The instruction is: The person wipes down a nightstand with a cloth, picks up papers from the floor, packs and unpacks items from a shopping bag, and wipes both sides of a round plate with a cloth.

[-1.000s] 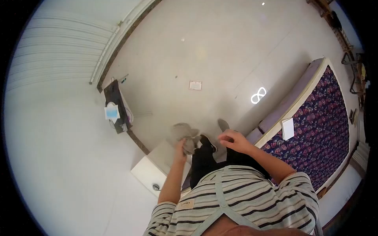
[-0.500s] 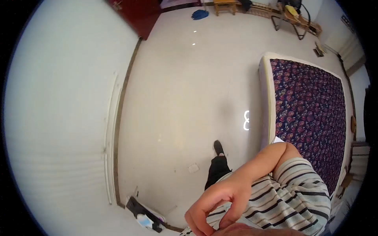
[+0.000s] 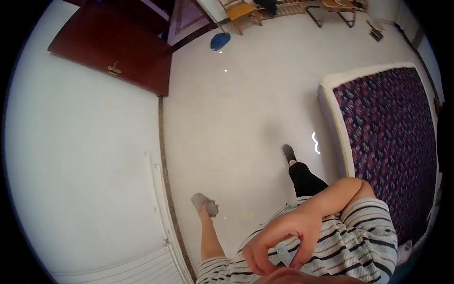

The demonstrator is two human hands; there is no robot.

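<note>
Curls the right hand [image 3: 288,239] loosely before a pale, black-striped ribbed shirt [image 3: 347,234]; cannot tell if empty, with fingertips partly hidden. Grips a crumpled, grey, cloth-like bundle [image 3: 211,209] in the left hand [image 3: 204,207], out over the glossy pale floor [image 3: 227,132]. Looks already picked up, not yet let go. Farther off, a thick dark floral-patterned mattress [image 3: 390,132], then a dark-red panel door [image 3: 113,47].

A crumpled grey-beige bundle of soft, cloth-like material [image 3: 200,199] hangs in the grip of the person's left hand [image 3: 205,208], held low and out to the left. Its lumpy folds bulge on both sides of the fingers, seen against the pale, glossy floor [image 3: 236,128].
</note>
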